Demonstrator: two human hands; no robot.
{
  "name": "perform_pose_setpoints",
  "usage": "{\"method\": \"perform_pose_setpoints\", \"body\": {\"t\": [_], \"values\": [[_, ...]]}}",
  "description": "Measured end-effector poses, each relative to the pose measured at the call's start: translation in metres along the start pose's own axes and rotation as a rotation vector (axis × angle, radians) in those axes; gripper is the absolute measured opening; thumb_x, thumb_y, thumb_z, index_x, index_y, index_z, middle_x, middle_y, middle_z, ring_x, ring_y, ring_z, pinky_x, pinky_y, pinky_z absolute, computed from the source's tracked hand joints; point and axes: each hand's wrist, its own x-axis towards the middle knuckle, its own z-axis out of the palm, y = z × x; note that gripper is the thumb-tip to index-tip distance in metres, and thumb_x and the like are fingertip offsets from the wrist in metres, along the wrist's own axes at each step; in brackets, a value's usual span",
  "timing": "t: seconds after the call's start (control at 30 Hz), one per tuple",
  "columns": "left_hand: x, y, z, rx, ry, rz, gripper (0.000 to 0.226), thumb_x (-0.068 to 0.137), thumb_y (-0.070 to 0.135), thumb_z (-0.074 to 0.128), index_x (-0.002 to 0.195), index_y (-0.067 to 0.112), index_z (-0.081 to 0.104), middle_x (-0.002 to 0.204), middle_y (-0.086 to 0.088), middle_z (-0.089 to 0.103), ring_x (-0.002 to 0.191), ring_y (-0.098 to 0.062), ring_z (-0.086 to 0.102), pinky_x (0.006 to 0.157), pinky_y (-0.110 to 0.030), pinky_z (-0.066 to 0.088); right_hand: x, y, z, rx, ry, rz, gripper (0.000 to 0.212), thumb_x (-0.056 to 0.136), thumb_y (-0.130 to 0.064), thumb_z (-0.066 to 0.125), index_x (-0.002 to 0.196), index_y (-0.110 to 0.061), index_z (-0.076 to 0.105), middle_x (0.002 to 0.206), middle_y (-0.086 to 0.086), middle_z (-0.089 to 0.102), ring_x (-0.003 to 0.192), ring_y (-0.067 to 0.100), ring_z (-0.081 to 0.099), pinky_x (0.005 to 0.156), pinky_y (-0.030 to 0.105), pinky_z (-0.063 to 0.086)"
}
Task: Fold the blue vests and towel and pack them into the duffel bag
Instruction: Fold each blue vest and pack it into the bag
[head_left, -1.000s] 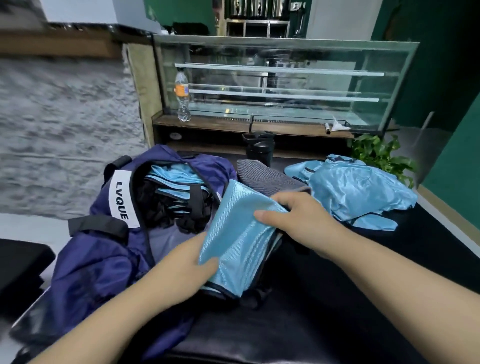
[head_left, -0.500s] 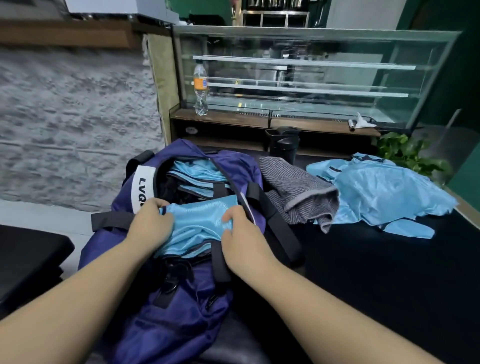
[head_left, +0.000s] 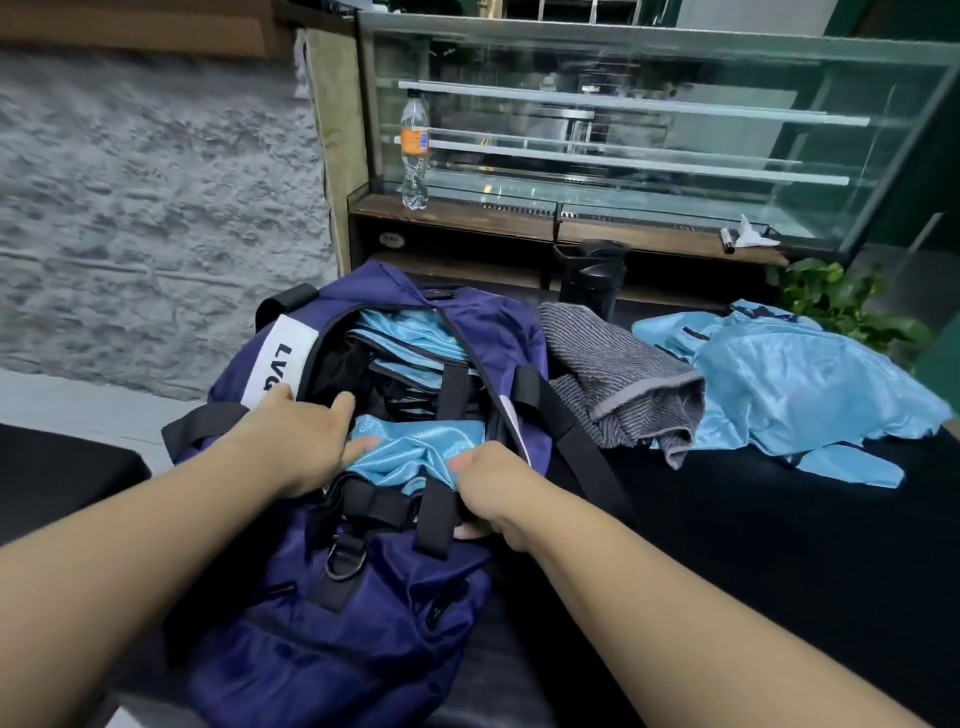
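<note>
1. Since half a second ago the folded blue vest (head_left: 415, 447) has sunk lower into the mouth of the duffel bag (head_left: 363, 597), and the left hand (head_left: 306, 441) has opened out from gripping the vest's edge.
2. The left hand now lies at the bag's left rim with fingers spread and mostly straight; its fingertips rest flat on the left part of the vest, and its back covers part of the white label (head_left: 283, 358).
3. The right hand (head_left: 488, 488) is curled at the bag's near rim, pinching the vest's right edge together with a black strap (head_left: 436, 514).
4. Deeper in the bag, beyond the held vest, a stack of folded blue vests (head_left: 410, 338) shows under another black strap.
5. Just right of the bag a grey striped towel (head_left: 618, 379) lies loosely folded on the black tabletop (head_left: 779, 545).
6. Further right of the bag, touching the towel's far side, is a heap of unfolded blue vests (head_left: 800, 384).
7. Behind the bag stand a dark shaker bottle (head_left: 592, 275) and a glass display case (head_left: 649, 130), with a clear plastic bottle (head_left: 414, 150) in front of the glass.
</note>
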Motion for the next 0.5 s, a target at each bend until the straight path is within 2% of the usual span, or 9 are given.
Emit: {"method": "perform_pose_setpoints", "body": {"t": [0.03, 0.1, 0.17, 0.2, 0.23, 0.27, 0.33, 0.4, 0.5], "values": [[-0.002, -0.001, -0.004, -0.003, -0.031, 0.006, 0.055, 0.092, 0.065, 0.006, 0.103, 0.015, 0.029, 0.074, 0.004, 0.056, 0.09, -0.022, 0.061, 0.092, -0.039, 0.026, 0.002, 0.0, 0.001, 0.04, -0.001, 0.015, 0.02, 0.095, 0.0, 0.042, 0.1, -0.015, 0.053, 0.091, 0.005, 0.056, 0.067, 0.013, 0.053, 0.054, 0.024, 0.052], [-0.01, -0.002, -0.008, 0.025, -0.009, 0.047, 0.087, 0.064, 0.08, -0.022, 0.097, 0.018, 0.029, 0.072, 0.004, 0.051, 0.091, -0.02, 0.06, 0.093, -0.038, 0.025, 0.004, 0.001, 0.004, 0.16, -0.005, 0.085, 0.021, 0.096, -0.001, 0.041, 0.104, -0.009, 0.058, 0.081, 0.005, 0.055, 0.052, 0.009, 0.05, 0.044, 0.024, 0.052], [-0.023, -0.004, -0.009, 0.094, 0.066, 0.082, 0.112, 0.038, 0.078, -0.044, 0.097, 0.02, 0.032, 0.079, 0.003, 0.053, 0.096, -0.018, 0.057, 0.094, -0.036, 0.025, 0.006, 0.002, 0.009, 0.303, 0.025, 0.162, 0.025, 0.097, -0.006, 0.043, 0.116, -0.008, 0.059, 0.085, 0.009, 0.056, 0.041, 0.009, 0.048, 0.037, 0.019, 0.047], [-0.028, -0.007, -0.006, 0.119, 0.115, 0.092, 0.117, 0.038, 0.077, -0.045, 0.1, 0.021, 0.036, 0.084, 0.003, 0.056, 0.097, -0.017, 0.055, 0.095, -0.036, 0.025, 0.008, 0.002, 0.011, 0.353, 0.039, 0.191, 0.026, 0.098, -0.008, 0.044, 0.12, -0.009, 0.057, 0.089, 0.011, 0.056, 0.041, 0.009, 0.047, 0.037, 0.019, 0.046], [-0.034, -0.012, -0.005, 0.123, 0.193, 0.116, 0.114, 0.047, 0.079, -0.041, 0.1, 0.022, 0.042, 0.085, 0.004, 0.059, 0.095, -0.016, 0.054, 0.093, -0.035, 0.026, 0.01, 0.003, 0.012, 0.392, 0.052, 0.206, 0.026, 0.098, -0.009, 0.044, 0.122, -0.011, 0.054, 0.092, 0.011, 0.056, 0.043, 0.009, 0.047, 0.036, 0.018, 0.046], [-0.039, -0.017, -0.005, 0.117, 0.281, 0.173, 0.102, 0.063, 0.081, -0.03, 0.092, 0.023, 0.05, 0.077, 0.007, 0.06, 0.086, -0.016, 0.055, 0.088, -0.035, 0.028, 0.012, 0.003, 0.013, 0.419, 0.061, 0.212, 0.027, 0.099, -0.01, 0.044, 0.124, -0.012, 0.053, 0.094, 0.011, 0.055, 0.045, 0.009, 0.047, 0.036, 0.018, 0.045], [-0.047, -0.033, 0.004, 0.123, 0.427, 0.315, 0.073, 0.087, 0.078, 0.006, 0.066, 0.029, 0.055, 0.058, 0.014, 0.052, 0.07, -0.011, 0.05, 0.075, -0.032, 0.024, 0.014, 0.003, 0.014, 0.438, 0.07, 0.219, 0.027, 0.099, -0.012, 0.045, 0.125, -0.012, 0.051, 0.095, 0.01, 0.055, 0.042, 0.008, 0.049, 0.036, 0.018, 0.045], [-0.058, -0.045, 0.017, 0.056, 0.471, 0.458, 0.055, 0.087, 0.077, 0.028, 0.061, 0.034, 0.05, 0.062, 0.019, 0.045, 0.076, -0.001, 0.041, 0.077, -0.026, 0.02, 0.018, 0.0, 0.017, 0.44, 0.065, 0.22, 0.026, 0.098, -0.014, 0.046, 0.124, -0.013, 0.052, 0.094, 0.009, 0.055, 0.034, 0.007, 0.049, 0.036, 0.017, 0.046], [-0.072, -0.044, 0.016, -0.169, 0.43, 0.58, 0.046, 0.085, 0.076, 0.039, 0.066, 0.035, 0.043, 0.071, 0.022, 0.045, 0.087, 0.008, 0.04, 0.095, -0.017, 0.015, 0.016, -0.004, 0.022, 0.381, 0.025, 0.208, 0.023, 0.099, -0.014, 0.047, 0.121, -0.013, 0.053, 0.089, 0.008, 0.056, 0.028, 0.006, 0.047, 0.037, 0.018, 0.047]]}}
